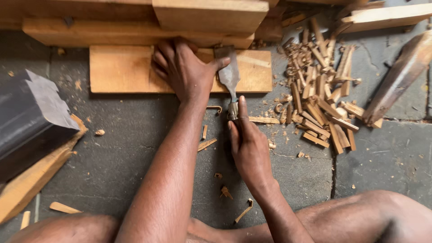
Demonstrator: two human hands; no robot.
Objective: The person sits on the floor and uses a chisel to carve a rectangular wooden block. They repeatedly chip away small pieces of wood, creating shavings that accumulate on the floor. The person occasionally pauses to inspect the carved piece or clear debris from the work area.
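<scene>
A flat wooden board (119, 69) lies on the dark stone floor against a stack of thicker timbers (135, 27). My left hand (182, 69) presses down flat on the board's middle, thumb stretched toward a wide metal chisel blade (228, 72). The blade rests on the board's right part. My right hand (247, 146) grips the chisel's handle just below the blade, index finger laid along it; the handle is mostly hidden in the fist.
A pile of wood chips and split offcuts (321, 96) lies to the right. A dark block (31, 117) over a plank sits at left. A slanted timber piece (400, 78) lies far right. Loose shavings (207, 144) dot the floor between my arms.
</scene>
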